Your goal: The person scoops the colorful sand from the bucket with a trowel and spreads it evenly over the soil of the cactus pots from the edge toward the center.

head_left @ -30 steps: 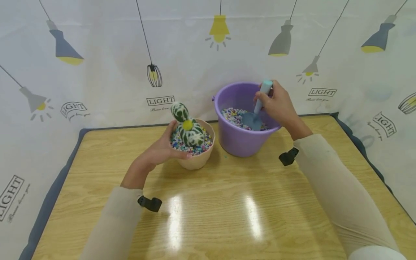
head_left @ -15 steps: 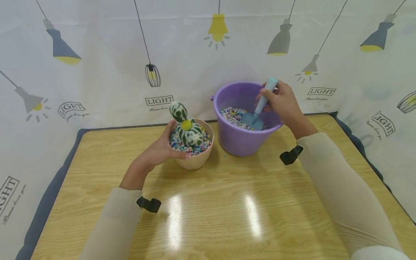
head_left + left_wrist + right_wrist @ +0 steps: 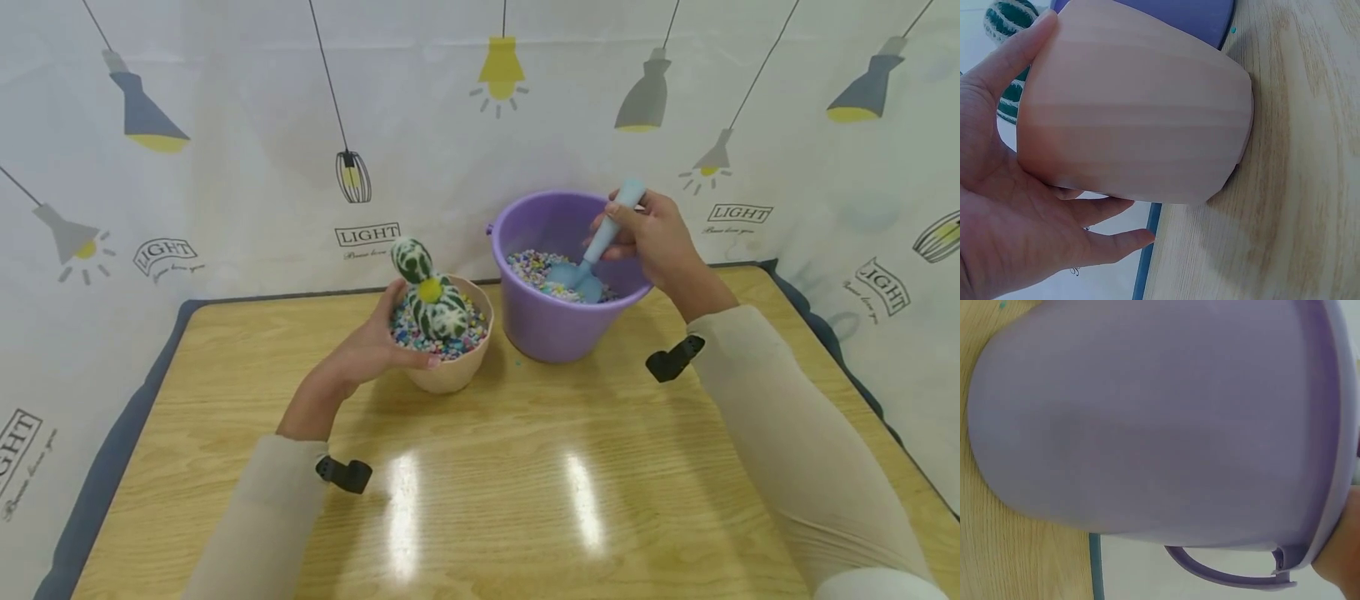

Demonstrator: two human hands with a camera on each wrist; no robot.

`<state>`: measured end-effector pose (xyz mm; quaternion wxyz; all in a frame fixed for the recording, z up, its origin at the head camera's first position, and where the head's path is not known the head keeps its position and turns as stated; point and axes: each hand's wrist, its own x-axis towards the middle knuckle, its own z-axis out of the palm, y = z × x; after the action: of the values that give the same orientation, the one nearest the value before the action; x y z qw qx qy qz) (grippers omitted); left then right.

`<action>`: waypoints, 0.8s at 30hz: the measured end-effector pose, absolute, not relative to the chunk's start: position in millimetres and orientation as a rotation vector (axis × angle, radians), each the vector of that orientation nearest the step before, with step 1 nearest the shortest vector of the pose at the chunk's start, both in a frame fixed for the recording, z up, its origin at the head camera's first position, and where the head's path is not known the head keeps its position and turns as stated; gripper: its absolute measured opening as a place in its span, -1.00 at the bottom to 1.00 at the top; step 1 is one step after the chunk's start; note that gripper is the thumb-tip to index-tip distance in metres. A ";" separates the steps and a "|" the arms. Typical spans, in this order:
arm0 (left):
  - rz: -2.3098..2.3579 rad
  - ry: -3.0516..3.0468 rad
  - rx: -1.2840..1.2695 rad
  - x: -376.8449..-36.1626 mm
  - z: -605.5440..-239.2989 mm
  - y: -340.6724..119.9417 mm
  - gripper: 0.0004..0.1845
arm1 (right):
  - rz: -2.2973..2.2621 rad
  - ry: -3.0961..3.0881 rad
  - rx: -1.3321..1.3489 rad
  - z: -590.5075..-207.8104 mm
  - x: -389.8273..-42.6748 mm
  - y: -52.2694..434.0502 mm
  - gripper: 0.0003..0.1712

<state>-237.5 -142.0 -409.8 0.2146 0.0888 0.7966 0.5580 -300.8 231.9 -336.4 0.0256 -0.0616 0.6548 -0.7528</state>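
Note:
Near the table's back edge stands a pale peach flowerpot [image 3: 444,377], filled with multicoloured pebbles [image 3: 420,335]. A knitted-looking green and white cactus [image 3: 438,317] with a yellow flower stands in it, leaning left. My left hand [image 3: 372,343] holds the pot's left side, thumb at the front of the rim; in the left wrist view some fingers lie along the pot wall [image 3: 1141,119]. My right hand [image 3: 656,242] grips the handle of a light blue hand trowel [image 3: 600,243] inside a purple bucket [image 3: 551,329]. The trowel's blade rests among the pebbles there, partly covered by them.
The wooden table [image 3: 487,492] reaches toward me in front of the pot and bucket. A white cloth backdrop [image 3: 431,125] printed with lamps rises behind and at both sides. One tiny green pebble [image 3: 517,363] lies by the bucket. The bucket's handle [image 3: 1229,578] hangs behind it.
My right hand has shifted slightly right, tilting the trowel's handle further to the right; more pebbles now lie on its blade. The left hand and pot stay in place.

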 end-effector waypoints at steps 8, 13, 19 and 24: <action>1.548 2.213 0.238 -237.0 -409.9 -142.1 0.37 | -2.437 1.952 -0.127 -335.1 -300.1 232.1 -0.81; 1.547 2.206 0.234 -236.3 -409.9 -141.2 0.38 | -2.456 1.951 -0.074 -333.7 -299.5 233.1 -0.80; 1.566 2.196 0.243 -235.6 -408.5 -140.6 0.37 | -2.492 1.890 -0.006 -331.4 -299.7 232.7 -0.75; 1.558 2.199 0.240 -235.6 -408.1 -141.8 0.37 | -2.535 1.849 0.113 -329.5 -301.1 232.3 -0.77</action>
<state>-235.6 -141.8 -408.1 0.2162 0.0866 0.7937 0.5620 -301.1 232.3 -329.5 0.0008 0.0361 0.5889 -0.8074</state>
